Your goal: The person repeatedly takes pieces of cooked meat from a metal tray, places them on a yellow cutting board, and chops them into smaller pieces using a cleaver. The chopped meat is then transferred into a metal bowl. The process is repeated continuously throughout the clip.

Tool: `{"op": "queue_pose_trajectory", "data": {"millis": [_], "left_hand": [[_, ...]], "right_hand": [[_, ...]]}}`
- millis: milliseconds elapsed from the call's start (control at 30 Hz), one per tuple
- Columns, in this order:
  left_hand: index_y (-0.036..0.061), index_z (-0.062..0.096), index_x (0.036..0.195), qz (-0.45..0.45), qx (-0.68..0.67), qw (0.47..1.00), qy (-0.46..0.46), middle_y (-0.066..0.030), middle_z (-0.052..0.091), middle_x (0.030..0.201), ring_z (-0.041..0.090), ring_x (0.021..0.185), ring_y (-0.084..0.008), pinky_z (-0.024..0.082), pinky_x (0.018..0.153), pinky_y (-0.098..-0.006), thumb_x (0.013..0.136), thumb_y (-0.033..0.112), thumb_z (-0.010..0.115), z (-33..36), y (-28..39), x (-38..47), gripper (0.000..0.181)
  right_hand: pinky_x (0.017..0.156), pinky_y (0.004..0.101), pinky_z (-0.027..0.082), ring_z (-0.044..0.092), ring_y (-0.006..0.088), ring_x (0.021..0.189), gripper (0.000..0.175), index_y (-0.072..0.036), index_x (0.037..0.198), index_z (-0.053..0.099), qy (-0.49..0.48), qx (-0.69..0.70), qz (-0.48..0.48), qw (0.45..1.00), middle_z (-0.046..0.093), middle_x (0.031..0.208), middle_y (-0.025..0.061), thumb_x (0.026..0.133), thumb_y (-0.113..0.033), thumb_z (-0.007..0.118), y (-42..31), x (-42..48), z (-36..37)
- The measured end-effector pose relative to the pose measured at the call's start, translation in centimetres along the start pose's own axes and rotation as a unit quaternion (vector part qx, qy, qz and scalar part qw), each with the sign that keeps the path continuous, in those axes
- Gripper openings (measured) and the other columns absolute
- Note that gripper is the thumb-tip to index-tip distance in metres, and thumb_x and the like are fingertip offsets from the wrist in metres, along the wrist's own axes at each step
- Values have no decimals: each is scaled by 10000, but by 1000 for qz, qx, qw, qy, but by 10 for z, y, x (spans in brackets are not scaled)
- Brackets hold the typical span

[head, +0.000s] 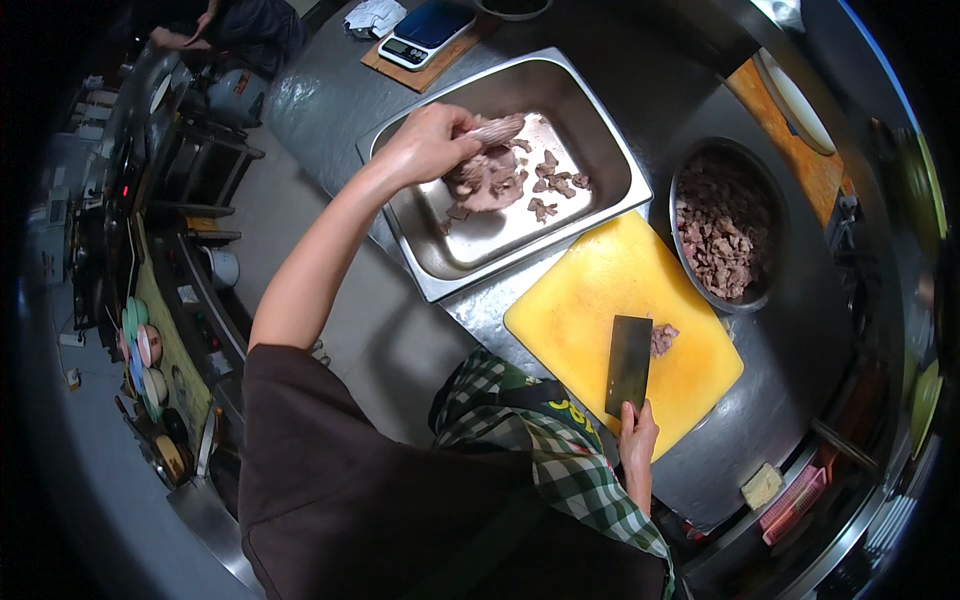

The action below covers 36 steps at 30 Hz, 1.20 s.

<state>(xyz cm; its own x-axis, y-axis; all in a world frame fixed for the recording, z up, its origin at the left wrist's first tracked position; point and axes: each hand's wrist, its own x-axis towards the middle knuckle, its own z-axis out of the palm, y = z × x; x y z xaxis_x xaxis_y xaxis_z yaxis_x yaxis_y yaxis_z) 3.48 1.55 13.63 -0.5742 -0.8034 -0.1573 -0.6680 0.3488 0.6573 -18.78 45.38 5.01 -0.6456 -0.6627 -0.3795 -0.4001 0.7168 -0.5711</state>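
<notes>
My left hand [437, 142] grips a piece of cooked meat [499, 131] above a deep steel pan [615, 135]. Below it in the pan lie a larger chunk of meat [489, 180] and several small scraps [555, 180]. My right hand [637, 435] holds a cleaver [629, 364] by its handle end over a yellow cutting board [592, 270]. The blade covers part of the board, with a small heap of cut meat [664, 340] just right of it. Beyond the board's right edge stands a round metal bowl [677, 247] with many chopped meat pieces [720, 247].
A digital kitchen scale [426, 34] rests on a wooden board [431, 75] behind the pan. An orange-brown board [810, 169] carries a white round item [795, 101] at the right. A pink basket [793, 502] is at lower right. Another person's hands [187, 36] show at upper left.
</notes>
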Motion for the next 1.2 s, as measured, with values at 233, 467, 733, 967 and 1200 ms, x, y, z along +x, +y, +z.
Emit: {"op": "queue_pose_trajectory", "data": {"millis": [233, 467, 733, 967, 1200], "left_hand": [[-7, 668, 963, -137, -260, 955, -33, -74, 631, 764, 598, 691, -140, 499, 604, -294, 776, 173, 743, 69, -43, 69, 270], [27, 717, 816, -90, 255, 949, -163, -154, 695, 826, 681, 795, -276, 541, 718, -374, 605, 289, 822, 105, -120, 59, 352], [39, 715, 809, 5, 275, 952, -137, -170, 686, 810, 677, 777, -269, 543, 752, -349, 668, 247, 763, 128, -107, 44, 256], [-62, 620, 960, -116, -423, 890, -125, -110, 661, 854, 656, 750, -156, 541, 729, -249, 904, 62, 548, 70, -63, 14, 154], [-50, 615, 948, -103, -497, 860, -56, -90, 649, 829, 624, 672, -105, 527, 639, -185, 879, 52, 552, 52, -44, -12, 138]], "right_hand": [[729, 390, 505, 656, 392, 875, 247, 59, 1003, 543, -22, 0, 62, 998, 664, 916, 262, 940, -180, 564, 7, 5, 2], [715, 393, 506, 653, 399, 861, 236, 44, 1008, 557, -1, 6, 10, 1000, 663, 908, 258, 935, -180, 567, 3, 5, 4], [715, 395, 509, 658, 385, 854, 225, 42, 1015, 554, 9, 8, -5, 1000, 666, 910, 254, 934, -167, 562, 1, 7, 4], [701, 418, 502, 643, 418, 842, 224, 52, 990, 533, 44, 20, -44, 998, 649, 883, 273, 931, -161, 566, 9, 5, 14], [704, 429, 501, 630, 442, 844, 244, 58, 1003, 533, 52, 18, -50, 997, 634, 874, 299, 930, -172, 567, 16, 10, 17]]}}
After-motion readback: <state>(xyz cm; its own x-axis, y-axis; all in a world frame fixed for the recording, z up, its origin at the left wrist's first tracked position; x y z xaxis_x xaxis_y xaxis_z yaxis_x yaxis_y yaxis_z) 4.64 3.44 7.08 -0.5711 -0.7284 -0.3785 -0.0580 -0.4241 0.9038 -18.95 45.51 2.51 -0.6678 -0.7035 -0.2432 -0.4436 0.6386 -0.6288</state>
